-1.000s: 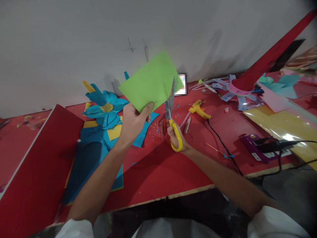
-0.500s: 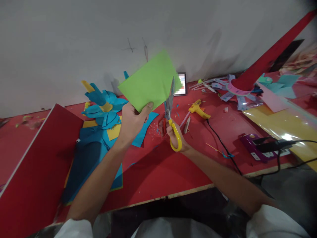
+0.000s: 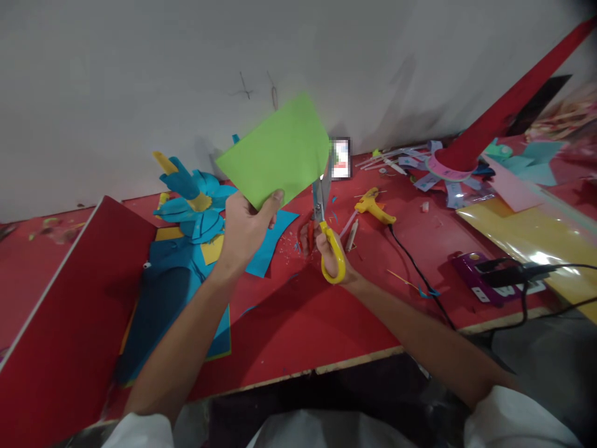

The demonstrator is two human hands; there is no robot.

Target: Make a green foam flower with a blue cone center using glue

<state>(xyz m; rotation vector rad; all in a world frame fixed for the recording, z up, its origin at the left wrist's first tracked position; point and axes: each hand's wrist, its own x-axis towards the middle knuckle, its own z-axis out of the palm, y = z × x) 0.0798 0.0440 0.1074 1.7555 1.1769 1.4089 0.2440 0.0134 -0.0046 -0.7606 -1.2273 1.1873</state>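
Note:
A sheet of light green paper (image 3: 280, 149) is raised above the table, pinched at its lower corner by my left hand (image 3: 249, 227). My right hand (image 3: 329, 246) grips a pair of scissors (image 3: 332, 252) with yellow handles, partly hidden by the fingers. The scissor blades are parted and point upward at the right edge of the green sheet. Whether they touch the paper I cannot tell. Below the sheet lies a piece of blue paper (image 3: 267, 252), between my two hands. A blue paper flower (image 3: 205, 221) with a yellow centre stands left of my left hand.
A yellow glue gun (image 3: 375, 205) with a black cord lies to the right, near a purple power strip (image 3: 485, 280). A red cone (image 3: 508, 118) rises at the back right. On the left leans a red board (image 3: 69, 311). A phone-like screen (image 3: 341, 158) stands against the wall.
The green sheet and my left hand have shifted slightly left. The scissor blades have opened wider, and the paper's right corner that stuck out past them no longer shows there.

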